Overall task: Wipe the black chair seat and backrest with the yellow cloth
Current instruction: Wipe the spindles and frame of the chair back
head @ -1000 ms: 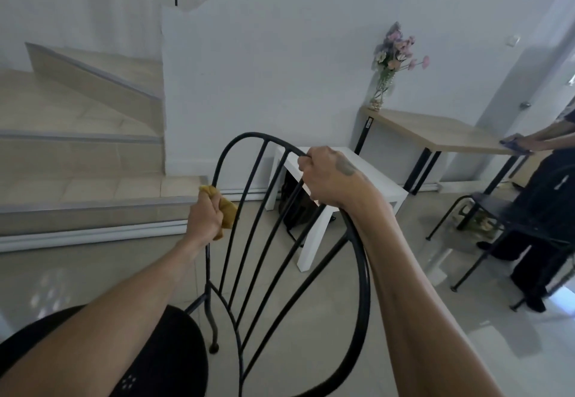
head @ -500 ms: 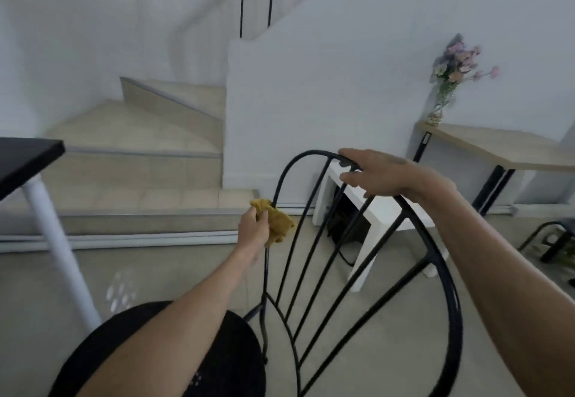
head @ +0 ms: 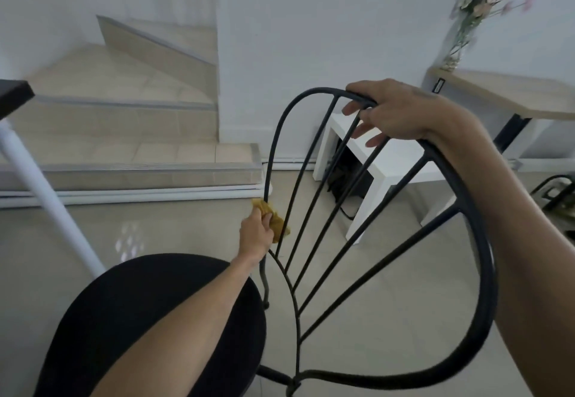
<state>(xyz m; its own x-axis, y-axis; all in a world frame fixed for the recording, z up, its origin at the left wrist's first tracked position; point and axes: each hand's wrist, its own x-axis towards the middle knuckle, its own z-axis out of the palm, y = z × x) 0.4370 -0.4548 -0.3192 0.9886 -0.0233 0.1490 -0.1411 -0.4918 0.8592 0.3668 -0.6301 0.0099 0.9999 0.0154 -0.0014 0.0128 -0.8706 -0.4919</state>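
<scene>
Far left: a dark bench top (head: pixel 14 95) on a white leg (head: pixel 46 197), cut off by the frame edge. Stairs (head: pixel 124 116) behind it, tiled, against a white wall. Floor (head: pixel 155 228) is glossy pale tile.

Black chair seat (head: pixel 124 319) sits low left, round; my left forearm crosses over it and hides part of it, near edge out of frame.

My left hand (head: pixel 256 235) has the fingers clamped on the yellow cloth (head: pixel 273 217), bunched against the left upright of the backrest (head: pixel 314 210). Cloth mostly hidden in the grip, and blurred.

Backrest is a black wire hoop with fanned rods, tilted toward me. Through it: a white low bench (head: pixel 382 163) with something dark underneath, can't make out what.

My right hand (head: pixel 395 113) sits on the top of the hoop, fingers curled loosely over the rail, tips spread, not a tight grip.

Right: wooden bench (head: pixel 522 98) with a vase of flowers (head: pixel 476 17), blurred. Another black frame (head: pixel 557 191) at the right edge, cut off.
</scene>
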